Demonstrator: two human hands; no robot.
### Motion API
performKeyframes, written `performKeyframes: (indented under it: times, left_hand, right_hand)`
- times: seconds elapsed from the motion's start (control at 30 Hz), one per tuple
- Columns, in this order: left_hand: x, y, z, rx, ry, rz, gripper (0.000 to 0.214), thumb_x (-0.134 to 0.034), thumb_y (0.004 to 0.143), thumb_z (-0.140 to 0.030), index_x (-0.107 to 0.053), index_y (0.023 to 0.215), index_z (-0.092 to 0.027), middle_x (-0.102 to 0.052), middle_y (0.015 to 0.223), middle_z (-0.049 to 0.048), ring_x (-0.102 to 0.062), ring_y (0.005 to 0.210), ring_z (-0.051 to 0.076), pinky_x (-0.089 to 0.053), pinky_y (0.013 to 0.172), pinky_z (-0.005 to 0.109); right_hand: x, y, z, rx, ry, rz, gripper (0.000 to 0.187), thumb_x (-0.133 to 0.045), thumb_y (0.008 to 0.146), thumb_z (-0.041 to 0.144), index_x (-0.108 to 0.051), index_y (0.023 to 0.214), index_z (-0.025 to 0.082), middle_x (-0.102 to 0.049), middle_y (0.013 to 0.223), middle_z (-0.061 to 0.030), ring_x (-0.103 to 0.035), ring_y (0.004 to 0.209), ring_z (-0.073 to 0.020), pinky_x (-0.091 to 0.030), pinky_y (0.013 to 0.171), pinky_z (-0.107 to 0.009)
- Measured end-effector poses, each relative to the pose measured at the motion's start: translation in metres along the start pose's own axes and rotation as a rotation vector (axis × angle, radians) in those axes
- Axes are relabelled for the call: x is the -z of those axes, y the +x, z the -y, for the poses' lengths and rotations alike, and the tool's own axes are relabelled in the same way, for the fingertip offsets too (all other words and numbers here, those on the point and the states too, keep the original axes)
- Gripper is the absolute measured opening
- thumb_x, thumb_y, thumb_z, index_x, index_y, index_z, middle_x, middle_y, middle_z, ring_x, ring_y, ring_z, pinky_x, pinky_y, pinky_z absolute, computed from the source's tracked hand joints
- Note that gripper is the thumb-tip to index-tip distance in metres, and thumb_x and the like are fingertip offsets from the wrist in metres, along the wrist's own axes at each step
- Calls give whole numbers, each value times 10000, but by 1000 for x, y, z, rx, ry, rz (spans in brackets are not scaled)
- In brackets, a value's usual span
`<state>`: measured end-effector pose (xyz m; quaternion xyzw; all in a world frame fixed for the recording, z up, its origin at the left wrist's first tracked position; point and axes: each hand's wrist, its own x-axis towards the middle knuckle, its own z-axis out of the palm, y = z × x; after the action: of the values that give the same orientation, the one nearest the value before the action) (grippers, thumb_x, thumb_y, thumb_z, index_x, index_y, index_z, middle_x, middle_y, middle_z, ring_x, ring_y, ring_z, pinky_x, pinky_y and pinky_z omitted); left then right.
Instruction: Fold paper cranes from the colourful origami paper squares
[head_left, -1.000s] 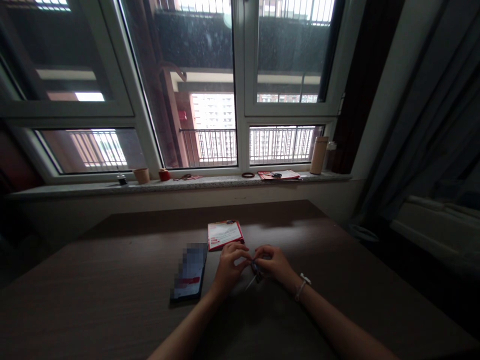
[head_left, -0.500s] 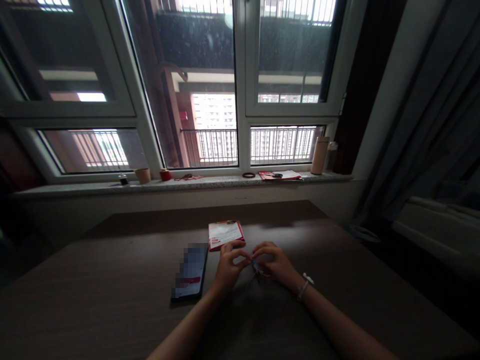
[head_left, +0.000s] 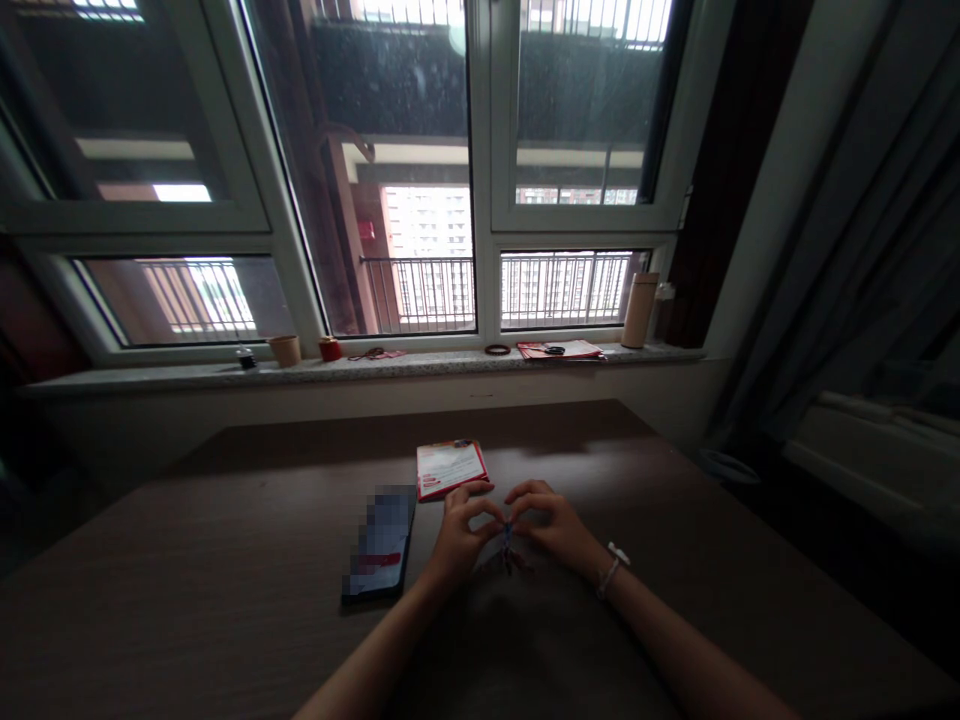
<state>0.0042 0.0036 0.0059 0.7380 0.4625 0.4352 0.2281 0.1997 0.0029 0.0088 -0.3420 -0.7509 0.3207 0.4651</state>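
Observation:
Above the middle of the table my left hand point(head_left: 459, 535) and my right hand point(head_left: 551, 525) meet, thumb and forefinger of each pinched together. Between the fingertips they hold a small bundle of thin strands point(head_left: 508, 550), bluish at the top with darker reddish ends hanging down. Its exact kind is too small and dim to make out. A bracelet point(head_left: 609, 572) with a white piece circles my right wrist. Just beyond my left hand lies a red-edged white card point(head_left: 450, 468). A dark phone point(head_left: 384, 545), its screen partly pixelated, rests left of that hand.
The brown table point(head_left: 225, 520) ends before a stone window sill point(head_left: 427, 367). Along the sill stand a paper cup point(head_left: 285, 350), a red spool point(head_left: 330, 349), a dark ring point(head_left: 497, 350), scissors point(head_left: 554, 351) on red-and-white papers, and a tan bottle point(head_left: 640, 312).
The small bundle has turned between my fingertips, and its strands now hang lower and more spread. My right fingertips have shifted slightly; both arms stay nearly where they were.

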Motion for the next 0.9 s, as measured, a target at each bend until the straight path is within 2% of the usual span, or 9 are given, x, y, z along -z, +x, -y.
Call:
performKeyframes:
  times: [0.2, 0.43, 0.5, 0.57, 0.7, 0.8, 0.9]
  left_hand:
    - [-1, -2, -4, 4, 33, 46, 84, -714, 717, -182, -723, 732, -264, -599, 1190, 26, -487, 1166, 266, -353, 1038, 447]
    - [-2, 0, -1, 28, 9, -14, 123, -713, 715, -212, -714, 828, -259, -615, 1122, 39, -518, 1137, 257, -376, 1023, 446]
    - [-1, 1, 2, 52, 10, -20, 57, -689, 748, -257, -718, 796, -252, -624, 1123, 46, -524, 1136, 259, -366, 1034, 459]
    - [-1, 1, 3, 74, 20, -15, 86, -672, 772, -313, -726, 746, -251, -626, 1143, 51, -519, 1154, 265, -354, 1048, 468]
    - [-1, -1, 2, 81, 50, 3, 74, -729, 722, -347, -743, 717, -275, -624, 1188, 36, -498, 1190, 278, -345, 1062, 474]
    - [-1, -2, 0, 80, 76, 1, 35, -745, 705, -310, -746, 695, -276, -630, 1192, 33, -500, 1183, 281, -349, 1057, 479]
    - [-1, -2, -2, 67, 79, -22, 38, -728, 724, -292, -749, 699, -273, -640, 1172, 40, -510, 1167, 275, -360, 1045, 478]
  right_hand:
    - [0, -3, 5, 30, -61, 46, 39, -693, 783, 274, -685, 792, 238, -585, 1153, -41, -508, 1149, -221, -354, 1034, -379]
    - [-1, -3, 7, 22, -233, -50, 29, -649, 802, 220, -656, 820, 242, -572, 1144, -47, -488, 1145, -223, -342, 1028, -413]
    - [-1, -2, 7, 19, -301, -81, 53, -649, 791, 200, -648, 821, 244, -578, 1128, -41, -489, 1141, -222, -307, 1052, -439]
    - [-1, -2, 6, 7, -355, -107, 67, -650, 778, 184, -642, 807, 244, -586, 1109, -35, -497, 1133, -221, -260, 1078, -469]
    - [-1, -2, 4, -6, -394, -125, 54, -666, 766, 197, -646, 788, 242, -592, 1091, -31, -511, 1118, -221, -203, 1102, -495]
    - [-1, -2, 1, -1, -371, -118, 25, -668, 779, 227, -655, 789, 246, -592, 1091, -30, -512, 1122, -221, -224, 1097, -481]
    - [-3, -1, -4, -10, -292, -147, 53, -662, 795, 281, -661, 835, 245, -595, 1083, -43, -520, 1105, -226, -327, 1042, -435]
